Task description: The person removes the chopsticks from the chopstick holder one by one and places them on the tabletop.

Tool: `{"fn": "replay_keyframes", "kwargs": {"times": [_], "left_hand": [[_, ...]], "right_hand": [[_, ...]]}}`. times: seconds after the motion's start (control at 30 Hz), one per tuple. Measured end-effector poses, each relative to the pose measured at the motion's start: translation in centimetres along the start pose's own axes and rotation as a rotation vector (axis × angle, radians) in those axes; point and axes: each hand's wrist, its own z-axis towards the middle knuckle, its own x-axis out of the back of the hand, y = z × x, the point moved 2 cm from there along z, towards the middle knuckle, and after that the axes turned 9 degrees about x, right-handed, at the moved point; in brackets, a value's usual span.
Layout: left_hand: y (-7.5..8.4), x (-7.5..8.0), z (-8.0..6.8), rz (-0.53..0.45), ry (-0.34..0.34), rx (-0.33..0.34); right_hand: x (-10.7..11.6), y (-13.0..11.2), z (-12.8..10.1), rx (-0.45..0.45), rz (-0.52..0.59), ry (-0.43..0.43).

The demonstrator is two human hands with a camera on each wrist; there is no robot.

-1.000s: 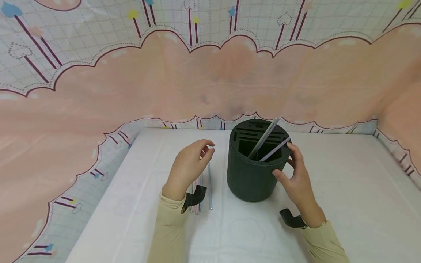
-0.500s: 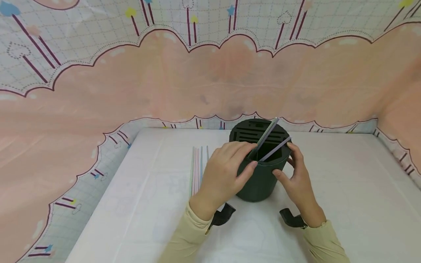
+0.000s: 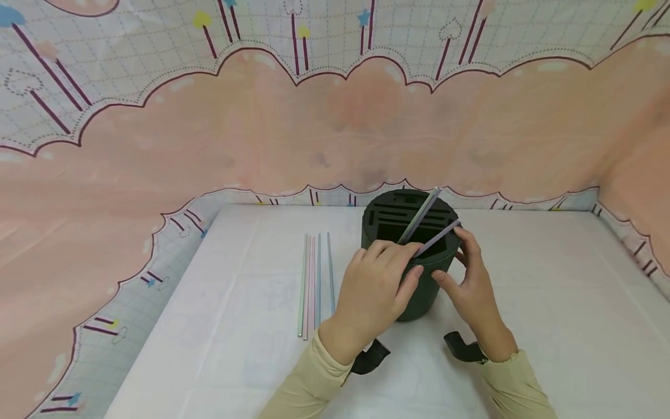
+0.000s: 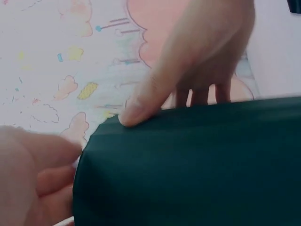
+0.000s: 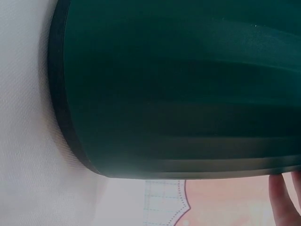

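Observation:
A dark green round knife holder [image 3: 419, 297] with a slotted top stands on the table, leaning a little. Slim pastel sticks, much like chopsticks, lean in its front compartment: a greenish one [image 3: 421, 210] and a purple one [image 3: 442, 234]. My left hand [image 3: 374, 285] reaches over the front rim, its fingertips at the lower part of the purple stick, thumb outside and apart from the fingers. In the left wrist view the left hand [image 4: 33, 174] is beside the holder's rim. My right hand [image 3: 473, 291] grips the holder's right side at the rim, thumb in front.
Several pastel sticks [image 3: 310, 285] lie side by side on the white table [image 3: 230, 349], left of the holder. A patterned cloth [image 3: 262, 128] hangs behind the table's far edge.
My left hand has moved right, from above the lying sticks to the holder's front opening, and further along to the purple stick. The right hand keeps its grip on the holder.

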Motion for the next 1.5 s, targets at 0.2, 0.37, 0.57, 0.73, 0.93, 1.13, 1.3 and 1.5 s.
{"fn": "replay_keyframes", "kwargs": {"times": [0.2,0.37,0.57,0.73,0.93,1.13,1.3,1.5], "left_hand": [[-0.8,0.6,0.2,-0.238,0.068,0.047],[-1.0,1.7,0.4,-0.427,0.113,0.013],[-1.3,3.7,0.3,-0.629,0.190,-0.004],[-2.1,5.4,-0.1,-0.784,0.287,0.031],[-3.4,7.6,-0.5,-0.981,0.403,0.124],[-4.3,9.9,-0.6,-1.097,0.493,0.186],[-5.5,10.5,-0.6,-0.939,0.430,0.272],[-9.7,7.8,-0.8,-0.585,0.294,0.395]], "right_hand": [[-0.2,-0.3,-0.3,-0.018,-0.015,-0.004],[-0.3,-0.5,-0.4,-0.015,-0.006,0.005],[-0.4,-0.7,-0.6,-0.053,-0.019,0.004],[-0.4,-0.6,-0.8,-0.063,-0.009,-0.007],[-0.1,-0.5,-1.0,-0.051,-0.012,-0.007],[0.0,-0.6,-0.9,-0.041,-0.012,-0.007],[0.0,-0.7,-0.9,-0.041,-0.018,-0.006],[-0.1,-0.6,-1.0,-0.049,-0.025,-0.007]]}}
